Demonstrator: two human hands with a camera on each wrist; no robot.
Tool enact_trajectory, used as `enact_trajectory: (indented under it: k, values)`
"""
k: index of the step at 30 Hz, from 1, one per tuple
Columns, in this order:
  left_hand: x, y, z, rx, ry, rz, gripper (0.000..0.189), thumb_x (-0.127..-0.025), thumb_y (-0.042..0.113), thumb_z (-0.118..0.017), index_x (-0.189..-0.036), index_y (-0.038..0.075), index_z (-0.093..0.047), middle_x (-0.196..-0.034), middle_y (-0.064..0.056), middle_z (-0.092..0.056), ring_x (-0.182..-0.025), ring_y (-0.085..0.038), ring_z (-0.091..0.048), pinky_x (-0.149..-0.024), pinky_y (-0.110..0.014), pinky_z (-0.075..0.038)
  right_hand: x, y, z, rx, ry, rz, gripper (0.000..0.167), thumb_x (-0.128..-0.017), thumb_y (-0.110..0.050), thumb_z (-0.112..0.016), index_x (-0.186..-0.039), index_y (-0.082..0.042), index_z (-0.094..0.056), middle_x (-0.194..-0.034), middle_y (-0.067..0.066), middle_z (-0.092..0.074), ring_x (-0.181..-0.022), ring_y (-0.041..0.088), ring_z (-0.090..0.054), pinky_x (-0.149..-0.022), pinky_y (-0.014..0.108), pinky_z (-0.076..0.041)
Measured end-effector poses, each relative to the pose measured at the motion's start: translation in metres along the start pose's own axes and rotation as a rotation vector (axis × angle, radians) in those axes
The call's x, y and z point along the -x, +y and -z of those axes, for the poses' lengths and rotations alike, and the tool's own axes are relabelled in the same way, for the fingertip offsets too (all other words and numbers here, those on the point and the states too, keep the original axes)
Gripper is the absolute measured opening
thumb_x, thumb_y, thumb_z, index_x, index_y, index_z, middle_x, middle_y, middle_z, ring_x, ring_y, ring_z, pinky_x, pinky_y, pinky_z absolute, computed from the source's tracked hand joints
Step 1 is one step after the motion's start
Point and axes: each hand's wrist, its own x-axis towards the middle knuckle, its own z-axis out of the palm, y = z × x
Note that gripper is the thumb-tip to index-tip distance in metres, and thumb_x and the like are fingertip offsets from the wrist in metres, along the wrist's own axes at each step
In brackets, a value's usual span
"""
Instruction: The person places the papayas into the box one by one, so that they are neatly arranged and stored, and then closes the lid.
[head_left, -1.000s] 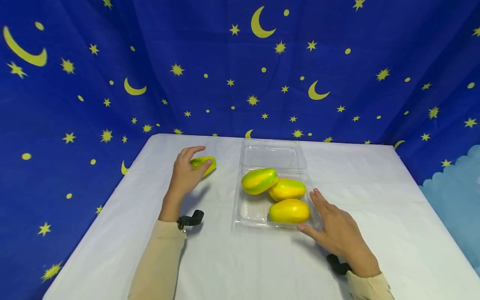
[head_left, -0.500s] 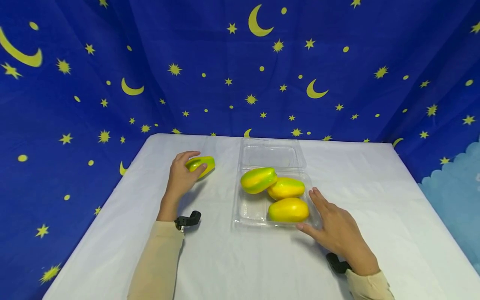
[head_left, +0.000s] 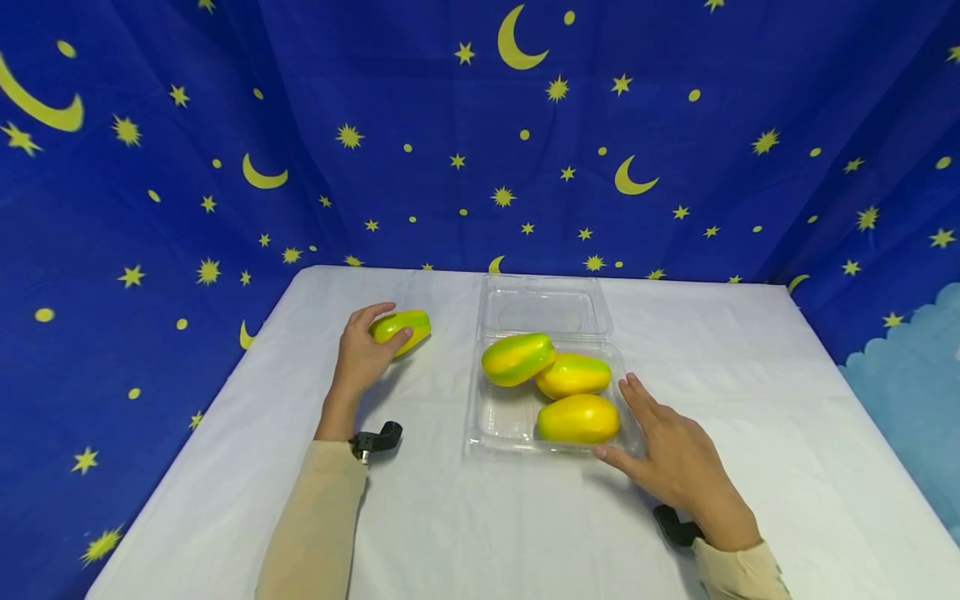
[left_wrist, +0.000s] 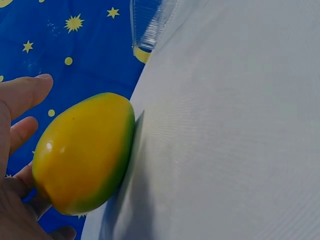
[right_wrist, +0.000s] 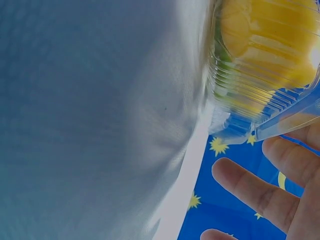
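Note:
A yellow-green papaya (head_left: 405, 321) lies on the far left of the table, my left hand (head_left: 362, 346) beside it. Thumb and fingers spread about its near end. In the left wrist view a gap shows between the topmost digit and the papaya (left_wrist: 87, 155), while the lower fingers are partly hidden behind it. A clear plastic clamshell box (head_left: 498, 417) stands open in the middle, holding a front papaya (head_left: 579, 419), a middle papaya (head_left: 576, 377) and a left papaya (head_left: 513, 360) leaning on the middle one. My right hand (head_left: 678, 458) rests at the box's right side, fingers extended.
The box's lid (head_left: 543, 304) lies folded back toward the rear edge. White cloth covers the table (head_left: 450, 525), and a blue curtain (head_left: 420, 100) with stars and moons hangs close behind and to the sides. Each wrist carries a small black camera mount (head_left: 378, 439).
My left hand has drawn slightly back and left along the papaya, showing more of it. The right hand, the box and its fruit stay put.

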Motion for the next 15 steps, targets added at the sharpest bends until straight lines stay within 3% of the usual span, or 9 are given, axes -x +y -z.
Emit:
enact_trajectory:
  k: [7,15]
  values:
    - [-0.0005,-0.0035,-0.0041,0.014,-0.004,0.026,0.058,-0.088,0.032,-0.077,-0.14,0.016,-0.057,-0.147,-0.015,-0.047,-0.13,-0.035,-0.05,-0.108,-0.053,-0.041,0.0002,-0.0001,0.0002,-0.002,0.006,0.001,0.103,-0.085,-0.077,-0.056,-0.157,-0.008,-0.032,-0.162,0.014,-0.034,-0.123,0.043,-0.059,-0.093,0.058,-0.052]
    - [-0.0003,-0.0087,-0.0083,0.002,0.002,0.056,0.058,-0.088,0.031,-0.076,-0.14,0.015,-0.056,-0.146,-0.016,-0.049,-0.133,-0.035,-0.048,-0.112,-0.054,-0.036,0.0008,0.0003,-0.0008,-0.004,0.008,0.0,0.103,-0.085,-0.077,-0.056,-0.157,-0.009,-0.032,-0.162,0.012,-0.034,-0.122,0.042,-0.06,-0.091,0.057,-0.053]
